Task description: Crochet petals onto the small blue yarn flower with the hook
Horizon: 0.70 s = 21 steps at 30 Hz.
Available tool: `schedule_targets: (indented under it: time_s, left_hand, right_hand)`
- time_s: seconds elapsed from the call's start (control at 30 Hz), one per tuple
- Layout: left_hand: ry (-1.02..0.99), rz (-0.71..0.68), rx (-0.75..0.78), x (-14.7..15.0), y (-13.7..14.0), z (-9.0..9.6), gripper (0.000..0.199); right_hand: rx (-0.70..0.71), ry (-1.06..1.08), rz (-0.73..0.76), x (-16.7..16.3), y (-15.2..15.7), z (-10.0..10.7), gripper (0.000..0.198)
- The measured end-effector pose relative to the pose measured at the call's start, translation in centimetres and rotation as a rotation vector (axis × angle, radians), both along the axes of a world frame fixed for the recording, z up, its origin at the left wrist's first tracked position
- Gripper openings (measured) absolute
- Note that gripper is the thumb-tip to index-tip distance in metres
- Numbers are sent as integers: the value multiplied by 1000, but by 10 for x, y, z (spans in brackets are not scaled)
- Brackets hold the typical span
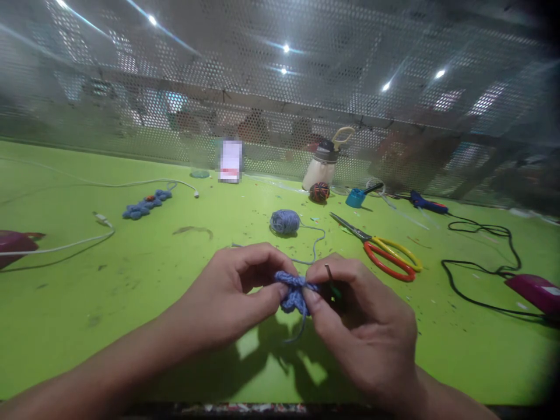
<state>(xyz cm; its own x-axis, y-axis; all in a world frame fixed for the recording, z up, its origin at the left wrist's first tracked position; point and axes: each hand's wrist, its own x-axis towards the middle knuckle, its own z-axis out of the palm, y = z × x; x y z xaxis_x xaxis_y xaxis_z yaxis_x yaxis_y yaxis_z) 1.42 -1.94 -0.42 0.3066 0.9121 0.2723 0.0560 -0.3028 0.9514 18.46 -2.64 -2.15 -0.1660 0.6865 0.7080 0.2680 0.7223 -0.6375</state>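
Between both hands is a small blue-purple crochet piece (294, 300), with a loose yarn tail hanging below it. My left hand (245, 286) pinches its left side between thumb and fingertips. On the other side, my right hand (363, 315) grips the piece's right edge with thumb and forefinger. A thin crochet hook (329, 272) with a green part sticks out of the right hand, its handle mostly hidden by the fingers. Just beyond the hands lies a ball of matching yarn (284, 222), its strand running back toward them.
Open scissors (389, 256) with red and yellow handles lie right. Behind stand a bottle (321, 166), a dark multicoloured yarn ball (319, 192) and a blue container (356, 198). A glue gun (429, 203) trails a black cord. Finished blue crochet pieces (147, 204) and white cables (153, 184) lie left.
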Motion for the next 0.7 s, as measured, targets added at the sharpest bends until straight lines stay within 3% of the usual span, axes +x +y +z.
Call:
schedule_targets:
  time_s: [0.3,0.7]
  left_hand:
    - [-27,-65,-94,1,1,-1,12]
    - [-34,-93,-118,-1,2,-3,15]
  right_hand:
    - [-120,41,-42,2,4,-1,8]
    - [-341,172,60,5,8,-3,4]
